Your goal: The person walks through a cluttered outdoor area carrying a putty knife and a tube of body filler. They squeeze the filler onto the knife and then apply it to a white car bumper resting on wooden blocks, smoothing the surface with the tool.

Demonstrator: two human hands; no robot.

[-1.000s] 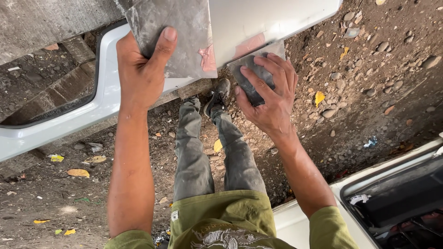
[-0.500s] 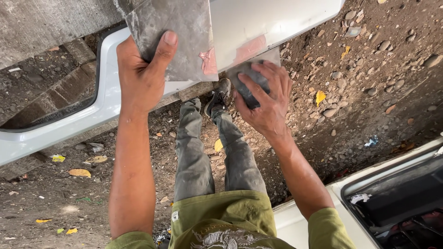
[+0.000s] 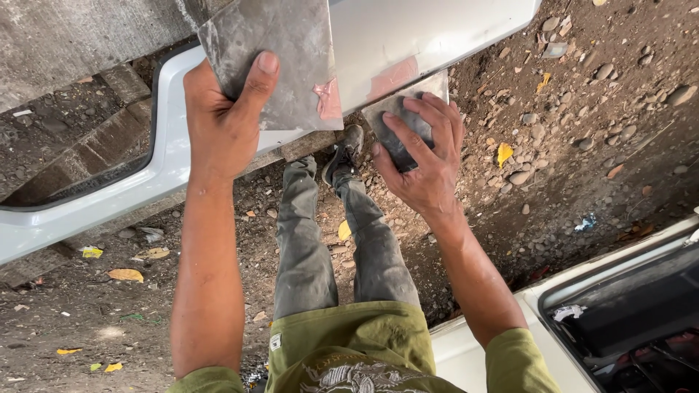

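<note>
Little has changed since a moment ago: the right hand (image 3: 422,164) has crept slightly leftward, still pressing the grey sanding pad (image 3: 397,131) flat on the white car panel (image 3: 408,44), its long axis running diagonally. The left hand (image 3: 222,120) still grips the grey board (image 3: 273,62), smeared pink, upright above.
</note>
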